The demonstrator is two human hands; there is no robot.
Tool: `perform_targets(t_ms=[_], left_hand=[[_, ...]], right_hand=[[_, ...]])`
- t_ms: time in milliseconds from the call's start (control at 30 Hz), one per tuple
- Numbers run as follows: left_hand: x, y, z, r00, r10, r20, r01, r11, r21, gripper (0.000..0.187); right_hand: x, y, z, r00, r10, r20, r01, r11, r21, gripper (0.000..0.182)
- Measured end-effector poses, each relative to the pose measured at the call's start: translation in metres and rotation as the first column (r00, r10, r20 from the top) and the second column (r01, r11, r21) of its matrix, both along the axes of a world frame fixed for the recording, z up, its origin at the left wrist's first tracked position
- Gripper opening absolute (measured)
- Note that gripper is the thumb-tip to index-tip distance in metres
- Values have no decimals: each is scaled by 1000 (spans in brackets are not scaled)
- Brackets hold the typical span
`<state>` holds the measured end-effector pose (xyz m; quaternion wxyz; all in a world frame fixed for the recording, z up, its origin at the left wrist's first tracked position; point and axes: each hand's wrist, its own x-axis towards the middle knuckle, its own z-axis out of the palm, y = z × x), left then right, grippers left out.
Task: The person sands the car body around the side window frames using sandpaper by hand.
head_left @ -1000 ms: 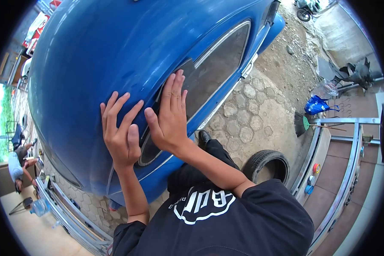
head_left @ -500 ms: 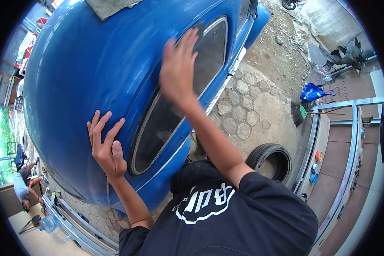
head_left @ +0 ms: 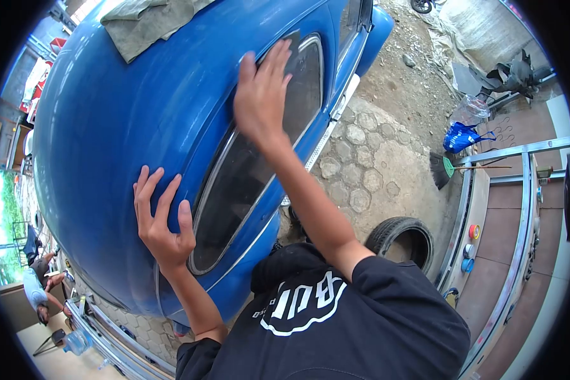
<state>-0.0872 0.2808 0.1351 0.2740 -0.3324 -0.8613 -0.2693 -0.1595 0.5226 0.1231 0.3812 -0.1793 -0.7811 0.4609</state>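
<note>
My right hand (head_left: pixel 259 101) lies over the rounded blue car body (head_left: pixel 126 120), beside the upper edge of the long side window (head_left: pixel 240 183). Under its outstretched fingers is a thin dark grey sheet (head_left: pixel 294 37) that looks like sandpaper; only a corner shows past the fingertips. The hand is slightly blurred. My left hand (head_left: pixel 163 228) rests on the blue panel at the window's lower left, fingers spread, holding nothing. A grey-green cloth (head_left: pixel 147 26) is draped over the top of the car.
To the right a tyre (head_left: pixel 400 244) lies on the paving near a metal-framed rack (head_left: pixel 525 209) with tape rolls. A broom (head_left: pixel 446 168) and a blue bag (head_left: pixel 465 136) are beyond. Another person (head_left: pixel 39 288) is at far left, near a water bottle (head_left: pixel 77 342).
My right hand and the grey sheet have slid farther forward along the window's edge. My left hand stays on the panel. The view has shifted slightly.
</note>
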Motion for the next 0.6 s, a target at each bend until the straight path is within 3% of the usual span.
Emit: perform_targets(t_ms=[100,233,333,467,600], left_hand=[[3,-2,-1,1000,5,5,-5,1000,-8,33],[1,-1,0,1000,18,-7,-18,1000,-3,33],[3,-1,1,1000,19,-18,-20,999,-25,33],[3,1,0,999,35,-29,-36,999,-34,32],[3,2,1,998,49,-44,-50,998,-24,31]], right_hand=[[44,-41,-11,989,114,92,-123,988,96,82],[-13,33,2,998,-57,21,57,998,-4,82],[-27,54,9,996,-85,-3,84,994,-76,82],[33,-6,-5,986,135,98,-144,986,89,82],[-9,39,0,998,30,54,-31,999,10,83]])
